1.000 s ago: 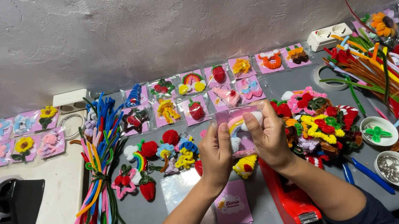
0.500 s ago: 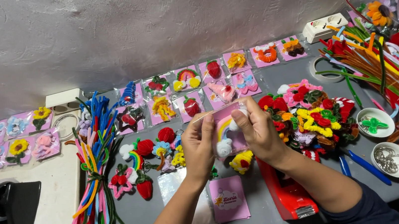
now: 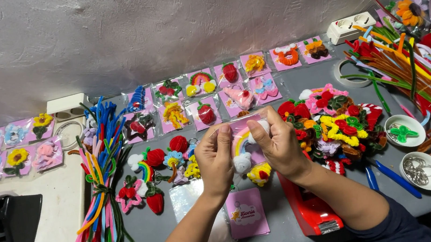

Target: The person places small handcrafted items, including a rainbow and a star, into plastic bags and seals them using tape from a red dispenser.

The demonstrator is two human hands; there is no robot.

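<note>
Grey worktable [image 3: 297,82] w/ rows of bagged pipe-cleaner charms along the wall. Centre: left hand [image 3: 215,159] & right hand [image 3: 278,143], both closed in a pinch on a clear pouch holding a rainbow charm on a pink card [image 3: 242,140]. Pouch sits betw. the thumbs, long axis upright, held above the table; hands equally near.

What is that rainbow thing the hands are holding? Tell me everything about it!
The rainbow charm is a small fuzzy arc of coloured stripes with white puffy cloud ends, on a pink card inside a clear plastic sleeve. It is held up above the grey table, facing the camera. The left hand pinches its left edge and the right hand its right edge; the fingers hide part of it. It looks like twisted pipe cleaner.
</note>
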